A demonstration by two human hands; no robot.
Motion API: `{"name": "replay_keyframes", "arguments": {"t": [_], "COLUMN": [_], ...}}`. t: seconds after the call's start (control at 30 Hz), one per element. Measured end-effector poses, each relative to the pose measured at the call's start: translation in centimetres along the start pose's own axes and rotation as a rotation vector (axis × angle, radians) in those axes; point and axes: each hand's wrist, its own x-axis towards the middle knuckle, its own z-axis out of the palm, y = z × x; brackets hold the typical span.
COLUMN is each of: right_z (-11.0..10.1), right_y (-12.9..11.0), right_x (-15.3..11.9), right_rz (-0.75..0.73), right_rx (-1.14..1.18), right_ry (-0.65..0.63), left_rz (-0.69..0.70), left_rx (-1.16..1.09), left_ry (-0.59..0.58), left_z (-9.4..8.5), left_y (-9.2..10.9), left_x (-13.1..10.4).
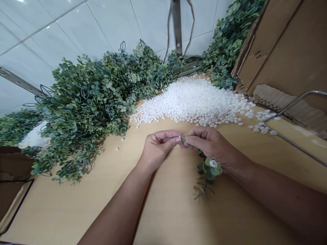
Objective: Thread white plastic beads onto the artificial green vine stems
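Over the wooden table, my right hand (208,142) is closed in a pinch on an artificial leaf sprig (209,169). Its lower part hangs below that palm, with one small white piece (213,164) sitting among the green leaves. My left hand (161,145) is also closed, thumb against forefinger, and meets the right fingertips at the sprig's upper end. A tiny pale spot shows at the left fingertips, too small to name. Just beyond both hands lies a heap of small round white plastic pieces (196,100).
A large pile of artificial greenery (97,92) lies left of the heap, against the tiled wall. More greenery (227,44) is at the back right, beside a cardboard box (288,51). A bent metal rod (296,146) borders the right side. Another box (12,190) stands at far left.
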Motion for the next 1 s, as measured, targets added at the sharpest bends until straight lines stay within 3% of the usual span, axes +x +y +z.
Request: {"name": "replay_keyframes", "arguments": {"t": [0.43,0.63,0.77,0.9,1.0], "right_z": [0.3,0.4,0.0,-0.7,-0.9], "right_y": [0.1,0.1,-0.1,-0.2,-0.3], "right_x": [-0.2,0.0,0.3,0.4,0.6], "right_rz": [0.016,-0.016,0.099,0.08,0.054], "right_rx": [-0.116,0.174,0.337,0.375,0.367], "right_ry": [0.012,-0.032,0.072,0.199,0.282], "left_rz": [-0.035,-0.049,0.005,0.023,0.044], "left_rx": [0.048,0.022,0.161,0.414,0.585], "left_ry": [-0.03,0.042,0.112,-0.114,-0.274], "left_z": [0.3,0.1,-0.5,-0.7,-0.5], "left_y": [0.2,-0.2,0.6,2.1,2.0], "left_x": [0.1,0.1,-0.2,-1.1,-1.7]}}
